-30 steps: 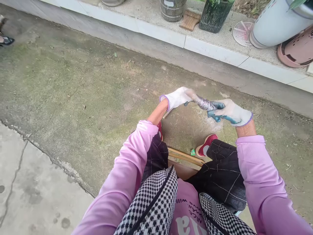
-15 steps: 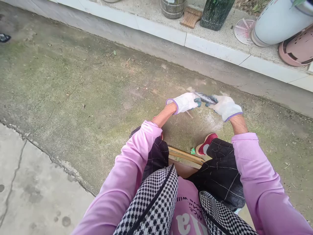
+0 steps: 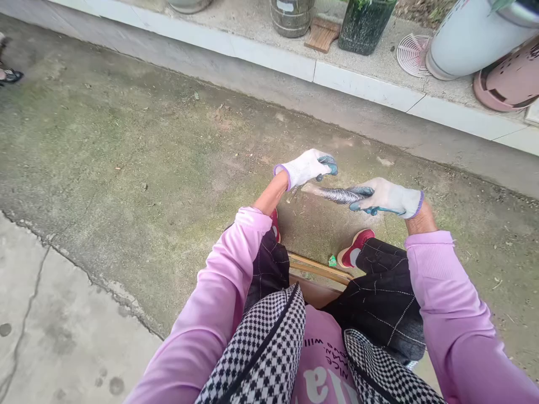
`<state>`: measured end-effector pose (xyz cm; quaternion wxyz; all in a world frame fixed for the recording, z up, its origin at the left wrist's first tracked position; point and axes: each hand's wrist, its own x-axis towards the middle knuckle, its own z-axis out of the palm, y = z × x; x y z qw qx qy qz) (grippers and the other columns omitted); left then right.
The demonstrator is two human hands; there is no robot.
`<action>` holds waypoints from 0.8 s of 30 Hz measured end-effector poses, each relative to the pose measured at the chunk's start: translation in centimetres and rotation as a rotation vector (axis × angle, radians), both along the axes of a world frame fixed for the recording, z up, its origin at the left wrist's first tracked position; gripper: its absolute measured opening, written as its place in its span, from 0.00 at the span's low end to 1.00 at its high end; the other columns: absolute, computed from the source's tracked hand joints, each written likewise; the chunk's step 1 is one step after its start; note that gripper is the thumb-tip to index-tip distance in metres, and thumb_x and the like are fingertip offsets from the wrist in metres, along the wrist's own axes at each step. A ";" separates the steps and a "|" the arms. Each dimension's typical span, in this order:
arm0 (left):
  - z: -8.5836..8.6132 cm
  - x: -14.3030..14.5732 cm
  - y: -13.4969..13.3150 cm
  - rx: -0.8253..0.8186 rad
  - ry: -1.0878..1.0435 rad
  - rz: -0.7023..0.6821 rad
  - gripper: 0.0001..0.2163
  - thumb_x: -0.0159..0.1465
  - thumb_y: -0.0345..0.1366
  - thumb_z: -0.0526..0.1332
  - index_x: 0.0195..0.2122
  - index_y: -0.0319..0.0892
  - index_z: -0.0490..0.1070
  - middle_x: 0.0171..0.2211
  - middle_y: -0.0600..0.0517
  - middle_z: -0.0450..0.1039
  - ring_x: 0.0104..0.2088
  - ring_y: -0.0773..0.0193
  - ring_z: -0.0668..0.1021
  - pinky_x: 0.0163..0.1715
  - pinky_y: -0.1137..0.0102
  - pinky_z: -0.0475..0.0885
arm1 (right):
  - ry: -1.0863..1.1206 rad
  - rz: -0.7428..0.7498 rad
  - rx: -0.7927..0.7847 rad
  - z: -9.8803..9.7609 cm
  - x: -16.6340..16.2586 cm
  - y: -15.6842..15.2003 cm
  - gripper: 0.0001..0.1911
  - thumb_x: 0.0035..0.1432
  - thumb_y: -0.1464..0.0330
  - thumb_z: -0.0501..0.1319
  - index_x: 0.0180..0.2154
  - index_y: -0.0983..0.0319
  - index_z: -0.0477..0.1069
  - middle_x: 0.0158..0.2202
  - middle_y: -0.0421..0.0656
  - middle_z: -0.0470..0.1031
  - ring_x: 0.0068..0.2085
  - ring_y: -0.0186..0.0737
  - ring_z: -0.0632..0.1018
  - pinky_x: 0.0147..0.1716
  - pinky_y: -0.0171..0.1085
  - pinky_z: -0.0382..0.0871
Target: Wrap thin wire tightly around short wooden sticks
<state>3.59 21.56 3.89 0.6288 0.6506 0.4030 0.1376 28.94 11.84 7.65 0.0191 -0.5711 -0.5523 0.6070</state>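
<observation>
Both hands wear white knitted gloves with blue-grey coated fingers and purple cuffs. My right hand (image 3: 385, 197) is closed around one end of a slim rod wrapped in shiny silver wire or tape (image 3: 340, 195). The rod's pale bare end points left, and something thin and dark lies beside it, too blurred to name. My left hand (image 3: 310, 167) is just above that pale end, apart from the rod. Its fingers are curled together, and whatever may be between them is hidden.
Mossy concrete ground (image 3: 177, 146) spreads below. A white-tiled ledge (image 3: 362, 84) along the back bears a dark green container (image 3: 365, 28), a wooden block (image 3: 322, 35) and a white pot (image 3: 467, 42). Red shoes (image 3: 357, 247) flank a wooden bar (image 3: 320, 268). Another person's foot (image 3: 10, 76) shows far left.
My left hand has let go of the wrapped rod and moved left and slightly up. My right hand has lowered a little with the rod, whose pale end is now exposed.
</observation>
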 end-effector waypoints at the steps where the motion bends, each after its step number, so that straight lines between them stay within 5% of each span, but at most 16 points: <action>1: 0.0 0.1 0.0 -0.023 -0.023 0.004 0.04 0.59 0.31 0.66 0.35 0.38 0.80 0.33 0.52 0.79 0.31 0.68 0.73 0.36 0.70 0.71 | 0.033 -0.032 0.005 0.3 0.0 0.0 0.23 0.47 0.54 0.78 0.43 0.60 0.87 0.28 0.39 0.78 0.26 0.36 0.72 0.24 0.36 0.67; 9: 0.2 1.1 -1.4 -0.038 0.027 -0.040 0.05 0.62 0.31 0.66 0.37 0.39 0.81 0.29 0.55 0.76 0.26 0.70 0.71 0.30 0.73 0.69 | 0.249 -0.430 0.238 1.0 -0.9 0.9 0.23 0.40 0.54 0.81 0.30 0.59 0.76 0.25 0.39 0.75 0.23 0.35 0.70 0.21 0.37 0.67; 14: 0.4 1.2 -2.1 0.032 0.071 -0.112 0.05 0.62 0.35 0.65 0.33 0.42 0.80 0.24 0.57 0.70 0.26 0.68 0.69 0.29 0.72 0.67 | 0.052 -0.545 0.365 -0.9 -0.7 1.7 0.24 0.46 0.49 0.80 0.33 0.58 0.76 0.26 0.40 0.75 0.24 0.37 0.70 0.22 0.38 0.69; 21: 0.6 0.6 -1.4 0.098 0.097 -0.104 0.04 0.64 0.33 0.63 0.33 0.42 0.77 0.26 0.55 0.72 0.28 0.65 0.73 0.32 0.70 0.67 | -0.587 -0.130 0.508 -3.6 0.2 3.9 0.21 0.60 0.53 0.71 0.48 0.60 0.85 0.39 0.49 0.87 0.39 0.53 0.83 0.37 0.42 0.73; 24: 1.1 0.4 -1.2 0.120 0.111 -0.061 0.05 0.65 0.33 0.63 0.31 0.42 0.74 0.26 0.56 0.71 0.28 0.67 0.70 0.32 0.70 0.66 | -0.717 0.041 0.452 -4.1 0.2 4.2 0.20 0.61 0.58 0.69 0.52 0.58 0.86 0.43 0.51 0.88 0.42 0.55 0.85 0.37 0.42 0.71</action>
